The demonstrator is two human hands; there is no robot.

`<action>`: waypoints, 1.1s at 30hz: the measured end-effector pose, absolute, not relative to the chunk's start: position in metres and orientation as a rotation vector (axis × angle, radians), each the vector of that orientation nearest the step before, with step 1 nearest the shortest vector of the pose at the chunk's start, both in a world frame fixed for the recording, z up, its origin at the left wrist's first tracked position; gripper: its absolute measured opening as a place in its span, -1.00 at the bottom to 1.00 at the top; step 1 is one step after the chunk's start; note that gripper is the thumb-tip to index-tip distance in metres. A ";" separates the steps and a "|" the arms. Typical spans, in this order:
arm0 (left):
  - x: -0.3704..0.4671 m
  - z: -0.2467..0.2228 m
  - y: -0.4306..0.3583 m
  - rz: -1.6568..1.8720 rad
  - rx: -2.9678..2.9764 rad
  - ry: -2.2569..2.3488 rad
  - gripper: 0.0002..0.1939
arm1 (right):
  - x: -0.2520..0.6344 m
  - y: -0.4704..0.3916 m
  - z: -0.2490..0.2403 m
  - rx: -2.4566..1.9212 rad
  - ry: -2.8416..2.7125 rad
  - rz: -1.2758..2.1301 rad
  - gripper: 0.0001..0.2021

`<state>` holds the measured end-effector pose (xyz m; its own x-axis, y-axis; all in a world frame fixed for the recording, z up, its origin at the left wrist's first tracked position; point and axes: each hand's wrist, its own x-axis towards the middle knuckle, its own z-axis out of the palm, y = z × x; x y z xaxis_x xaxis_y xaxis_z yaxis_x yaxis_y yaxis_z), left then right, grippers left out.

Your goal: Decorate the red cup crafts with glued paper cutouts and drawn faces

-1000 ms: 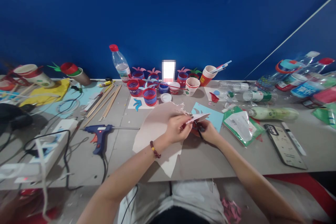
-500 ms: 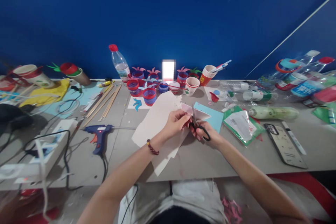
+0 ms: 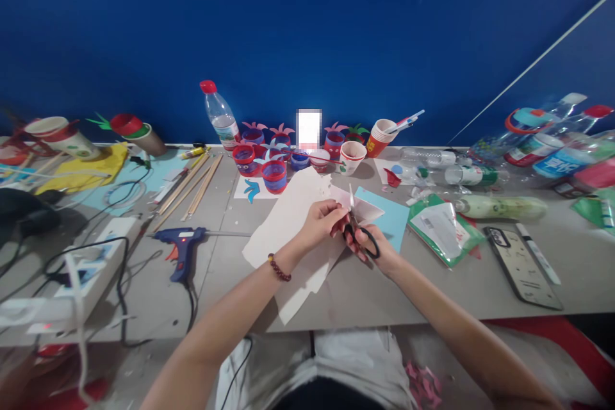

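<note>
Black-handled scissors (image 3: 369, 243) are in my right hand (image 3: 373, 248), fingers through the loops, blades pointing up and away. My left hand (image 3: 323, 225) is just left of them, thumb and fingers pinched on a pale pink paper (image 3: 369, 210). The blades stand at this paper, close to my left fingertips; the exact point of contact is too small to make out. Under my hands lies a large white sheet (image 3: 273, 230) with torn-looking edges. A light blue sheet (image 3: 394, 221) lies to the right.
Decorated cups (image 3: 273, 177) and a bottle (image 3: 221, 118) stand at the back. On the left are a glue gun (image 3: 185, 250), wooden sticks (image 3: 204, 187) and a power strip (image 3: 103, 262). A phone (image 3: 523, 269), a green packet (image 3: 444, 230) and plastic bottles (image 3: 473, 175) lie on the right.
The scissors and my right hand have shifted slightly left, and the blades have turned a little. My left hand keeps its pinch in nearly the same place.
</note>
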<state>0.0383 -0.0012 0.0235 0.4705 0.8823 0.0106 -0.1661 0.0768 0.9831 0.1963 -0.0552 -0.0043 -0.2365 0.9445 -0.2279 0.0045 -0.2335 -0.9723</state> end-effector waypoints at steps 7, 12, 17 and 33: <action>0.039 0.022 -0.002 0.909 1.249 0.716 -0.64 | 0.194 -0.058 -0.010 -1.195 -1.269 1.571 -0.41; 0.039 0.020 0.000 0.900 1.244 0.726 -0.64 | 0.194 -0.057 -0.014 -1.198 -1.265 1.557 -0.42; 0.037 0.020 0.003 0.878 1.244 0.723 -0.65 | 0.192 -0.055 -0.014 -1.214 -1.293 1.546 -0.40; 0.026 0.017 0.020 0.726 1.259 0.751 -0.66 | 0.196 -0.056 -0.003 -1.386 -1.279 1.591 -0.39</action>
<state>0.0262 0.0201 0.0171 0.5657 0.8192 -0.0944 -0.0661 0.1592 0.9850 0.1959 -0.0561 -0.0034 -0.2191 0.9212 -0.3216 0.1164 -0.3026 -0.9460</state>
